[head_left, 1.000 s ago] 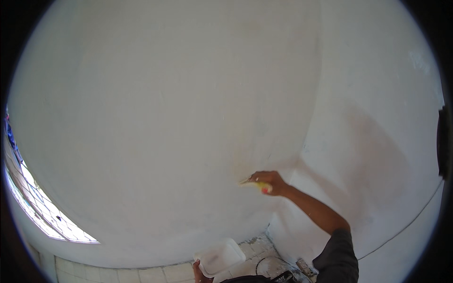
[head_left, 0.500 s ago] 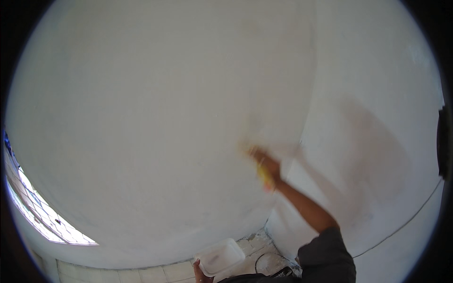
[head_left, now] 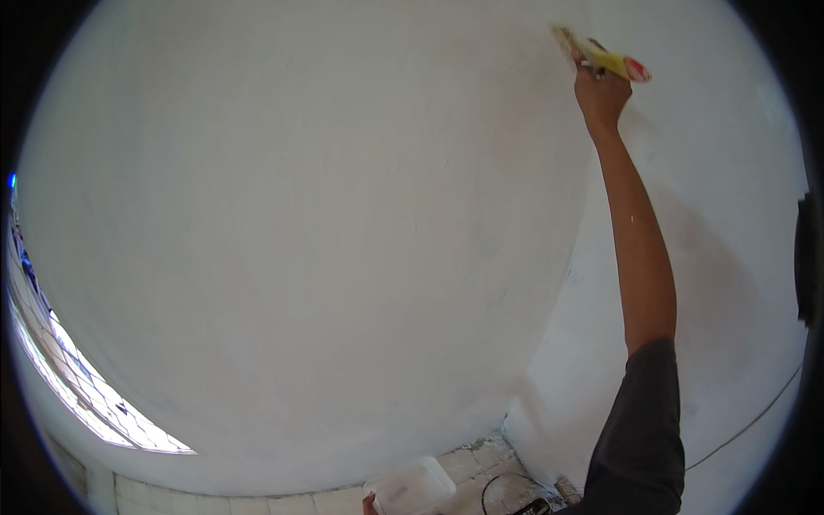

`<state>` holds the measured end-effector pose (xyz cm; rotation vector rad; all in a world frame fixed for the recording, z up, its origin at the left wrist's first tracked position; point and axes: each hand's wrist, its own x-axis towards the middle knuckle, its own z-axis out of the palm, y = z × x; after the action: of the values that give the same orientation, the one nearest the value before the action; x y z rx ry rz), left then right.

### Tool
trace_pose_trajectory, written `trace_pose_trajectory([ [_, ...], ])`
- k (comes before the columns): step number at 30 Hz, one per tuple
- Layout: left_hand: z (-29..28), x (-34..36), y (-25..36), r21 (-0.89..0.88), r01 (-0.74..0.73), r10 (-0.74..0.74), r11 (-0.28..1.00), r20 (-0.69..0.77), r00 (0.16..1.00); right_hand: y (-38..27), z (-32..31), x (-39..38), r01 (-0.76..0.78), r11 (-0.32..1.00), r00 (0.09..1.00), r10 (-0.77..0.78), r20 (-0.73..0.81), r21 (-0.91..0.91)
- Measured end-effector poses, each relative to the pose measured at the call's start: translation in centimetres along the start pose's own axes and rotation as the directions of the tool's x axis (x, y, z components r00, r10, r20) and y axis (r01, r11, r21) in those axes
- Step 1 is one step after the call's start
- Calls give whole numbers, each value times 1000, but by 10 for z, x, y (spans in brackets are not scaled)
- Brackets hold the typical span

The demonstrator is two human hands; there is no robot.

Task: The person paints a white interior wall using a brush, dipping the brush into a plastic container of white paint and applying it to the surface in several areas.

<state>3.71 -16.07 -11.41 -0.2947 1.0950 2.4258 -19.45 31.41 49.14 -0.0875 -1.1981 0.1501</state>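
Note:
My right arm reaches high up, and my right hand (head_left: 602,96) is closed around a paintbrush (head_left: 613,62) with a yellow handle and a red end. The brush's bristles point up and left, at the white wall (head_left: 343,215) close to its corner with the right-hand wall; whether they touch it I cannot tell. At the bottom edge my left hand (head_left: 370,505), mostly cut off, grips the left side of a white rectangular plastic tub (head_left: 412,487). A greyish smear shows in the tub.
The right-hand wall (head_left: 730,154) meets the painted wall at a corner. A barred window (head_left: 94,386) is at the lower left. Light tiles (head_left: 275,505) run along the bottom. A thin cable (head_left: 747,422) hangs at the right, below a dark object (head_left: 805,257).
My right hand has swept the brush up and to the right, from mid-wall to high beside the corner, and the arm has straightened. The tub stays in my left hand.

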Motion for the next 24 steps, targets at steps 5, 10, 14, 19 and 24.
trace_pose_trajectory([
  [5, 14, 15, 0, -161, 105, -100, 981, 37, 994, 26, 19, -123, 386, 923, 916, -383, 118, 3],
  [10, 24, 0, 6, -168, 44, -56, 985, -65, 996, -112, -93, -173, -173, 746, 509, -492, 706, 644],
  [14, 22, 13, 7, -123, 33, -39, 992, -42, 998, -65, -28, -82, -2, 938, 791, -211, 574, 346],
  [19, 13, 14, -1, -169, 72, -80, 983, -44, 996, -31, -4, -5, -92, 995, 988, 96, 119, -43],
  [24, 44, 3, 14, 112, -98, 99, 989, -5, 995, -76, -49, -184, 163, 873, 799, -390, 457, 461],
])
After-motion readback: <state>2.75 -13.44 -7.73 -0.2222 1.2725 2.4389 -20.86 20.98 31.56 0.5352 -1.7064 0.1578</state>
